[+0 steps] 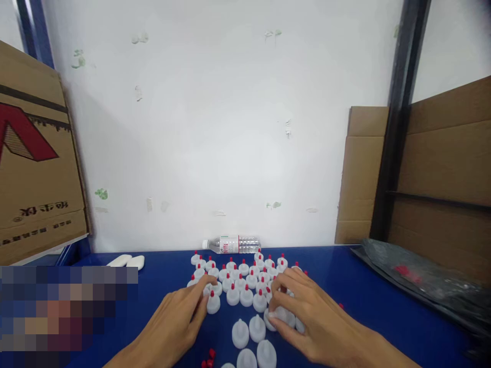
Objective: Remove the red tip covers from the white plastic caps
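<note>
Many small white domed pieces with nozzles stand on the blue tabletop (153, 276), most of them carrying red tips. My left hand (176, 314) is at the left edge of the group, thumb and index finger curled around a white piece that is partly hidden. Just beside those fingertips stands a red-tipped white piece (213, 304). On the right, my right hand (307, 309) has its thumb and index finger pinched at an untipped white piece (269, 321). Other untipped white pieces (240, 334) stand nearer me, and more lie partly behind the right hand.
Loose red caps (209, 361) lie near the front edge. A clear plastic bottle (232, 245) rests on its side against the wall. Two white objects (135, 262) are at left, dark plastic bags (418, 281) at right. Cardboard boxes (38, 194) flank the table.
</note>
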Demonstrator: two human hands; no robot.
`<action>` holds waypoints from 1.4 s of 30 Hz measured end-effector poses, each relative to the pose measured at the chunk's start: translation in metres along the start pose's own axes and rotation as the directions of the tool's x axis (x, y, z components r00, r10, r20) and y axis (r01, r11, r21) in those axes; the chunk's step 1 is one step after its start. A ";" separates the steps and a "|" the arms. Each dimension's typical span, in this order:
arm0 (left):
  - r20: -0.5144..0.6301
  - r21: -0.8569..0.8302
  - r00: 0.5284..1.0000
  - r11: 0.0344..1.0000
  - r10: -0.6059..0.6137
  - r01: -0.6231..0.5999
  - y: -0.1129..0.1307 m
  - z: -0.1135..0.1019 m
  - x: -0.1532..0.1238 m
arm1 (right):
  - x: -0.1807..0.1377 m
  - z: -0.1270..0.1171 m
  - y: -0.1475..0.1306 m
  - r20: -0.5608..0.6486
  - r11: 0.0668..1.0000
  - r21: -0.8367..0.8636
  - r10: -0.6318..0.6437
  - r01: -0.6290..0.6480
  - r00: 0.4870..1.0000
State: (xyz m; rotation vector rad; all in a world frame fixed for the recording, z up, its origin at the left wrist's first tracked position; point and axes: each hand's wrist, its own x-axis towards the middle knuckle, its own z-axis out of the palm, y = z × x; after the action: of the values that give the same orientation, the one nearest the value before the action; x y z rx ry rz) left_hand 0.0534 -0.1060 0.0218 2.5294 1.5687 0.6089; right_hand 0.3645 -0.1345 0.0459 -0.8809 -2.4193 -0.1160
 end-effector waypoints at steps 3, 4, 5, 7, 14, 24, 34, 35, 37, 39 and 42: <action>0.050 0.035 0.995 0.996 -0.081 0.080 -0.003 0.003 0.004 | -0.002 -0.001 0.001 0.094 1.000 -0.008 -0.001 0.002 0.996; 0.064 0.042 0.995 0.996 -0.082 0.080 -0.004 0.004 0.004 | -0.002 -0.001 0.001 0.124 1.000 -0.008 -0.004 0.005 0.992; 0.076 0.046 0.994 0.996 -0.076 0.073 -0.004 0.005 0.005 | -0.003 0.000 0.001 0.150 1.000 -0.013 -0.003 0.005 0.989; 0.091 0.054 0.994 0.997 -0.065 0.060 -0.004 0.008 0.006 | -0.003 0.000 0.002 0.196 1.000 -0.029 0.001 0.004 0.981; 0.017 -0.064 0.999 0.997 -0.029 0.030 0.001 0.010 0.004 | -0.002 0.000 -0.001 0.170 1.000 -0.018 -0.017 0.020 0.985; -0.287 -0.210 0.888 0.881 0.359 -0.424 0.019 0.022 -0.015 | 0.002 0.012 -0.017 -0.087 0.920 -0.155 -0.376 0.360 0.923; -0.376 0.105 0.689 0.767 0.620 -0.633 0.032 0.027 -0.009 | 0.012 0.044 -0.033 -0.408 0.914 -0.086 -0.396 0.397 0.823; -0.365 0.073 0.695 0.763 0.619 -0.642 0.033 0.026 -0.009 | 0.013 0.044 -0.033 -0.404 0.912 -0.093 -0.401 0.399 0.822; -0.317 -0.063 0.754 0.780 0.575 -0.622 0.037 0.022 -0.010 | 0.013 0.044 -0.033 -0.391 0.908 -0.089 -0.410 0.410 0.824; -0.247 -0.234 0.834 0.805 0.494 -0.546 0.043 0.017 -0.014 | 0.012 0.043 -0.033 -0.371 0.907 -0.089 -0.414 0.412 0.831; -0.056 -0.510 0.935 0.795 0.351 -0.329 0.047 0.010 -0.018 | 0.008 0.038 -0.034 -0.331 0.916 -0.055 -0.393 0.398 0.858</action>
State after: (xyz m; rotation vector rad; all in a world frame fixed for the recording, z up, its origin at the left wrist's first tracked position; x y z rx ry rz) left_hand 0.0894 -0.1421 0.0212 2.3764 0.7779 0.8701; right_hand 0.3201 -0.1469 0.0214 -0.3062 -2.2335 -0.3714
